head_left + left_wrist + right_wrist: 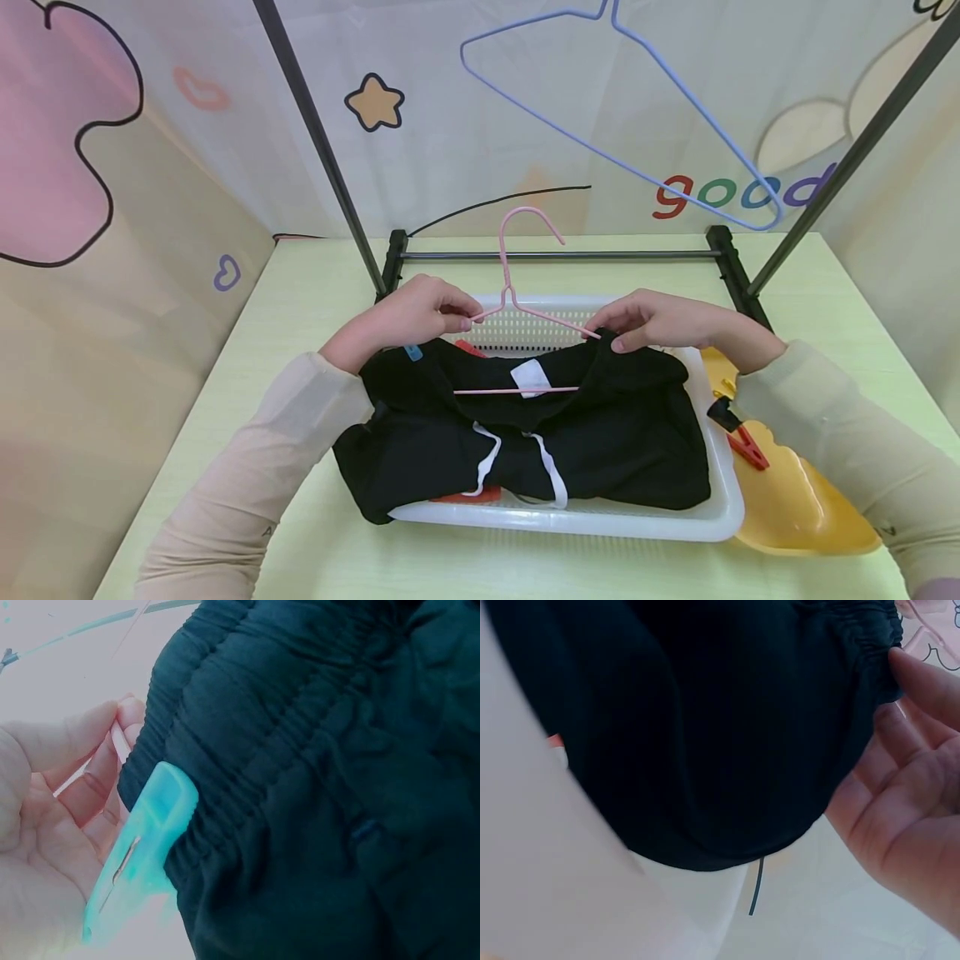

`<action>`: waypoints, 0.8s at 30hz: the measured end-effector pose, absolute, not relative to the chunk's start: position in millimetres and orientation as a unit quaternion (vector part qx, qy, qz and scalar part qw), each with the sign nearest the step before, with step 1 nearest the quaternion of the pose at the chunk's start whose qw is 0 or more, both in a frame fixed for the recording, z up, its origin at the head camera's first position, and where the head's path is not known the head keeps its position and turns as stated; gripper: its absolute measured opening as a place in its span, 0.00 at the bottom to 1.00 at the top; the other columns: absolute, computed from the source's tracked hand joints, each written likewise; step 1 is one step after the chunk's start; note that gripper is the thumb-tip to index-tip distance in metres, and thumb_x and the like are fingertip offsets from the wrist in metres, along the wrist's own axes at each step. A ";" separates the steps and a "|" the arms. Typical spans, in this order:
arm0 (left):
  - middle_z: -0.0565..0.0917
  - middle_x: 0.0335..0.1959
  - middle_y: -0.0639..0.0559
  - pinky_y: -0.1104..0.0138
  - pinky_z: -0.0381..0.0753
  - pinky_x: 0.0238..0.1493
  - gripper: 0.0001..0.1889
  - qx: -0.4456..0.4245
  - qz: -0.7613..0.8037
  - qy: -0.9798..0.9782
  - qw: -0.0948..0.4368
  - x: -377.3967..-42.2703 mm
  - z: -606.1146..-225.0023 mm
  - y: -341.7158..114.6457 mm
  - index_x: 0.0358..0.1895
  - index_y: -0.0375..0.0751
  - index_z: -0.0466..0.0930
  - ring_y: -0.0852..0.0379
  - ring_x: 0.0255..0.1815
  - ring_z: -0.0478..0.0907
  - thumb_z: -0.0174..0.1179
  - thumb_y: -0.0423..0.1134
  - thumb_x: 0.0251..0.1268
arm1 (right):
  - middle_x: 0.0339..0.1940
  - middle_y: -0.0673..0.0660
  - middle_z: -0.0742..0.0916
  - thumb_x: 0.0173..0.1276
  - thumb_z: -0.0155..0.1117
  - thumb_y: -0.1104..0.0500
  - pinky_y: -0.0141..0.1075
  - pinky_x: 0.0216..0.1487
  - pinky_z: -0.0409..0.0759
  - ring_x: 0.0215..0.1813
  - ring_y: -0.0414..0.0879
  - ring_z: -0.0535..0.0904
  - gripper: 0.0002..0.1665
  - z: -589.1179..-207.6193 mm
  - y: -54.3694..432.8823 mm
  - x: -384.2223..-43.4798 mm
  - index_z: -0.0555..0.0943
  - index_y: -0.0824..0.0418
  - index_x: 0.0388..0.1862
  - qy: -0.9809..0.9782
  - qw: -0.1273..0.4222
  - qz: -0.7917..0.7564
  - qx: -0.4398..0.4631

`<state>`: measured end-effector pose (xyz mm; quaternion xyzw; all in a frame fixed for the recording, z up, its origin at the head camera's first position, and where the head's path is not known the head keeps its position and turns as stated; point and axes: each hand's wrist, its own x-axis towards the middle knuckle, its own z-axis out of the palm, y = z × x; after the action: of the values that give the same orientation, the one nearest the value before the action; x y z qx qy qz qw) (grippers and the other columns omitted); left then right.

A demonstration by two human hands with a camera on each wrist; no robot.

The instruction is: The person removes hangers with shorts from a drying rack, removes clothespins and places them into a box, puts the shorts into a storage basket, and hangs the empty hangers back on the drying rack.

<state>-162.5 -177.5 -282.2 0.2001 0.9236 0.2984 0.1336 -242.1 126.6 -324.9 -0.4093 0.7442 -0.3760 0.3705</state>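
Observation:
A pair of black drawstring shorts (622, 450) lies spread over a white basket, white cords and a white label showing at the elastic waistband. The pink clothes hanger (504, 258) stands hook up, its lower bar crossing the waist opening. My left hand (416, 315) pinches the hanger's left arm between thumb and fingers. Beside that hand, a blue clothespin (142, 847) grips the waistband's left side. My right hand (663, 321) pinches the waistband's right corner, thumb in front, where the hanger's right arm meets the cloth. Most of the hanger's ends are hidden by cloth.
Under the shorts stands the white basket (727, 500), with something red inside. A yellow tray (810, 517) sits at its right, holding a red-and-black clothespin (748, 448). Behind, a dark rack (318, 137) rises, and a blue hanger (705, 108) hangs at upper right.

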 end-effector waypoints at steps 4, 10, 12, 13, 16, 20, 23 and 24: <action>0.83 0.38 0.48 0.69 0.73 0.35 0.11 0.195 0.302 0.922 0.142 -163.4 -282.8 -178.1 0.44 0.40 0.81 0.56 0.34 0.73 0.55 0.32 0.59 | 0.47 0.66 0.76 0.61 0.55 0.66 0.34 0.43 0.73 0.45 0.50 0.70 0.20 -324.9 126.2 -242.3 0.70 0.71 0.53 0.745 0.367 -0.376 -0.411; 0.82 0.39 0.50 0.68 0.74 0.35 0.12 0.189 0.305 0.924 0.135 -164.2 -282.6 -180.3 0.46 0.41 0.79 0.56 0.35 0.74 0.54 0.34 0.60 | 0.49 0.65 0.76 0.61 0.55 0.66 0.33 0.46 0.73 0.46 0.51 0.70 0.20 -324.6 126.2 -241.7 0.71 0.70 0.52 0.747 0.356 -0.376 -0.418; 0.81 0.40 0.49 0.67 0.74 0.36 0.12 0.193 0.305 0.925 0.115 -163.6 -280.8 -181.8 0.47 0.41 0.78 0.55 0.36 0.74 0.53 0.34 0.60 | 0.49 0.65 0.76 0.61 0.55 0.66 0.33 0.46 0.73 0.46 0.51 0.70 0.19 -323.9 126.0 -241.1 0.71 0.69 0.52 0.748 0.353 -0.375 -0.419; 0.81 0.40 0.49 0.66 0.75 0.38 0.13 0.198 0.305 0.926 0.100 -163.4 -279.9 -183.0 0.48 0.40 0.78 0.55 0.37 0.74 0.53 0.34 0.60 | 0.48 0.65 0.76 0.61 0.55 0.66 0.32 0.47 0.73 0.46 0.50 0.70 0.19 -323.6 125.9 -240.8 0.71 0.69 0.52 0.748 0.352 -0.375 -0.419; 0.80 0.40 0.48 0.63 0.75 0.43 0.14 0.203 0.312 0.926 0.061 -162.2 -276.1 -186.4 0.50 0.40 0.76 0.54 0.40 0.75 0.53 0.34 0.61 | 0.47 0.65 0.76 0.61 0.55 0.66 0.32 0.46 0.73 0.45 0.50 0.69 0.18 -322.4 126.1 -239.8 0.71 0.69 0.51 0.748 0.351 -0.374 -0.421; 0.80 0.40 0.48 0.62 0.74 0.44 0.15 0.172 0.347 0.922 0.034 -160.2 -272.8 -193.1 0.52 0.43 0.75 0.54 0.41 0.75 0.52 0.36 0.61 | 0.47 0.65 0.76 0.61 0.55 0.66 0.32 0.47 0.73 0.46 0.49 0.69 0.18 -321.5 126.3 -238.7 0.71 0.70 0.51 0.745 0.351 -0.377 -0.425; 0.79 0.42 0.48 0.62 0.74 0.44 0.16 0.142 0.378 0.915 0.022 -158.1 -274.0 -200.4 0.53 0.45 0.74 0.53 0.41 0.75 0.51 0.36 0.62 | 0.47 0.65 0.76 0.61 0.54 0.66 0.32 0.47 0.73 0.46 0.49 0.69 0.18 -321.5 126.5 -238.2 0.71 0.70 0.51 0.742 0.349 -0.380 -0.428; 0.79 0.43 0.47 0.62 0.74 0.44 0.16 0.135 0.387 0.912 0.018 -157.3 -274.7 -202.9 0.53 0.45 0.73 0.53 0.42 0.75 0.51 0.37 0.62 | 0.47 0.65 0.76 0.61 0.54 0.66 0.31 0.47 0.73 0.46 0.48 0.69 0.18 -321.8 126.7 -238.2 0.71 0.70 0.51 0.742 0.349 -0.381 -0.428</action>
<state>-157.3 -202.9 -274.7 0.1346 0.9119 0.3872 0.0183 -238.2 126.7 -321.8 -0.4282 0.7416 -0.3807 0.3490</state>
